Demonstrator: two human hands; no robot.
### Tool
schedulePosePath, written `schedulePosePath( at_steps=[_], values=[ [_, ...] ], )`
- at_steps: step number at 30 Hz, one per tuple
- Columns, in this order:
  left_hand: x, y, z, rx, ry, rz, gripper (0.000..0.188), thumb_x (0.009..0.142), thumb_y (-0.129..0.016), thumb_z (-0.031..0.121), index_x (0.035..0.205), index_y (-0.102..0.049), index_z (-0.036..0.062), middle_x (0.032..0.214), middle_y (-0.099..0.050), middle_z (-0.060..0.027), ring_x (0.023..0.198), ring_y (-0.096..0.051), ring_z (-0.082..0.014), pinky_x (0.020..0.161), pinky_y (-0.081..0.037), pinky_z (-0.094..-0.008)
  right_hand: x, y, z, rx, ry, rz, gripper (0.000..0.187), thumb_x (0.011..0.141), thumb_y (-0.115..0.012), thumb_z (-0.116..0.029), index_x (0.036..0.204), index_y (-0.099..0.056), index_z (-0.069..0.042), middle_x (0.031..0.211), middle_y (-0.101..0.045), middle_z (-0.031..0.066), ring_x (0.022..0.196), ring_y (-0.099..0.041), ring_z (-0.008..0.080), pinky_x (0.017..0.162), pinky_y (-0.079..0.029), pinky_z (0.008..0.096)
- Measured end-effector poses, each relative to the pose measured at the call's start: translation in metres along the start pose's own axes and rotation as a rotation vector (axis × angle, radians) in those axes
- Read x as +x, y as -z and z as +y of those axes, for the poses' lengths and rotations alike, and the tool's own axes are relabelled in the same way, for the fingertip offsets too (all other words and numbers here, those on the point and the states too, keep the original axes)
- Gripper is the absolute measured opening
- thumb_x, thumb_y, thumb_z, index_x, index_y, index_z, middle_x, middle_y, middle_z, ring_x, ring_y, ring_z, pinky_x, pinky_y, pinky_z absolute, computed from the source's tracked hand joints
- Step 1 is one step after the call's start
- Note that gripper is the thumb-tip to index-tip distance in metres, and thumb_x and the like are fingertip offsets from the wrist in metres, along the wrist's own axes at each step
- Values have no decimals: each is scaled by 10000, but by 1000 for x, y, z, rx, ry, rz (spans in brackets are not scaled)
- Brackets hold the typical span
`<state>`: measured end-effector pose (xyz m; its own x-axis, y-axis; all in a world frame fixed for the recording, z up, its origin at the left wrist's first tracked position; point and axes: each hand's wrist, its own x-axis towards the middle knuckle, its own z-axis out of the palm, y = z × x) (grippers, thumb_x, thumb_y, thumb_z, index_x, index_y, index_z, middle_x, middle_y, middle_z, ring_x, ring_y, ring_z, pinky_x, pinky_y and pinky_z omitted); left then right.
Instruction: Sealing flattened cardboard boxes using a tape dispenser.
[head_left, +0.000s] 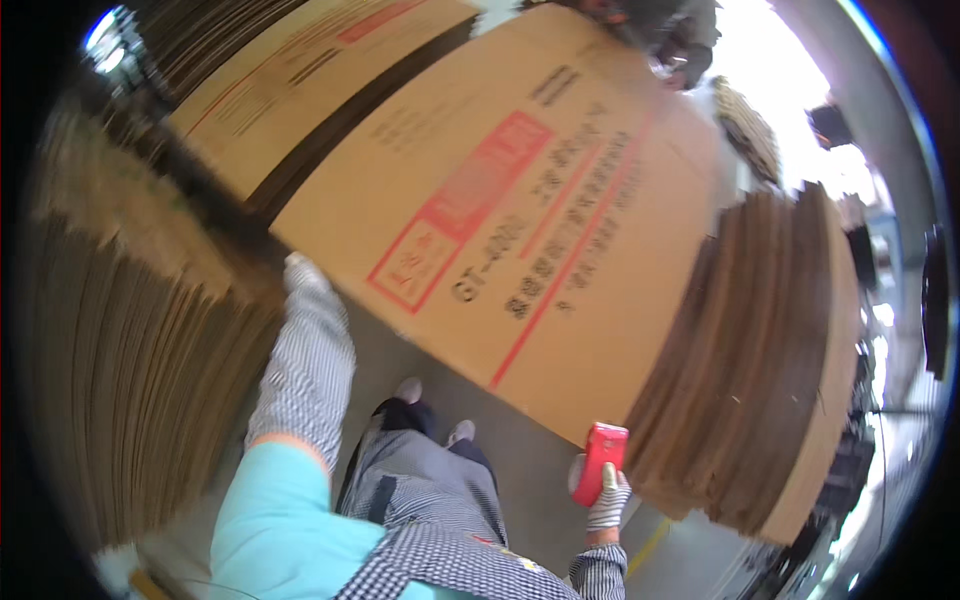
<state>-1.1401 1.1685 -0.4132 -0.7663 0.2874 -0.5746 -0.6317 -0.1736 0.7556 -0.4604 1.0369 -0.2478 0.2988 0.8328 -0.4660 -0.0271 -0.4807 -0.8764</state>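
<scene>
Cardboard sheet (480, 230) spreads between brown stacks (745, 350), left hand (302, 275) by its near-left corner, fingers too blurred to tell how open or whether gripping, while the right hand (608, 503) has fingers wrapped around a red handheld tool (603, 455) beside the near-right corner!

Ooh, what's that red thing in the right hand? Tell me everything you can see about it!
The red thing is a small, boxy handheld tool with a smooth, plastic-looking body. A pale, rounded part shows on its left side, perhaps a roll of tape, but it's too blurry to be sure. The gloved right hand grips its lower end, and the tool points up in the picture, by the near corner of the large cardboard sheet. I can't tell whether they touch.
</scene>
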Motion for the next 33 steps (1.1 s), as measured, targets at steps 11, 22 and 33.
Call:
schedulePosePath(
  at_steps=[11, 22, 33],
  values=[
    [-94, 148, -159, 337, 784, -56, 735, 983, -429, 600, 1520, -348, 105, 1579, -371, -105, 1423, -373, -334, 1161, -247, -553, -77, -68, -23, 381, -140, -42, 513, 865, -773, -348, 1177, -646, 39, 1062, -714, 133, 919, -701, 241, 866, -576, 373],
    [-71, 59, -114, -19, 654, -518, 876, 911, -478, 702, 1539, -296, 121, 1581, -341, -118, 1429, -360, -316, 1197, -266, -495, -116, -35, 30, 529, -173, 237, 438, 875, -774, -335, 1135, -680, 5, 1028, -722, 106, 888, -690, 199, 840, -556, 339],
    [-147, 2, -53, 383, 492, -872, 541, 880, -737, 431, 1287, -592, 105, 1217, -663, -72, 1087, -637, -244, 823, -577, -429, -222, 40, 2, 723, 64, 459, 454, 868, -790, -289, 1192, -658, -1, 1057, -720, 75, 914, -691, 181, 864, -554, 330]
  ],
)
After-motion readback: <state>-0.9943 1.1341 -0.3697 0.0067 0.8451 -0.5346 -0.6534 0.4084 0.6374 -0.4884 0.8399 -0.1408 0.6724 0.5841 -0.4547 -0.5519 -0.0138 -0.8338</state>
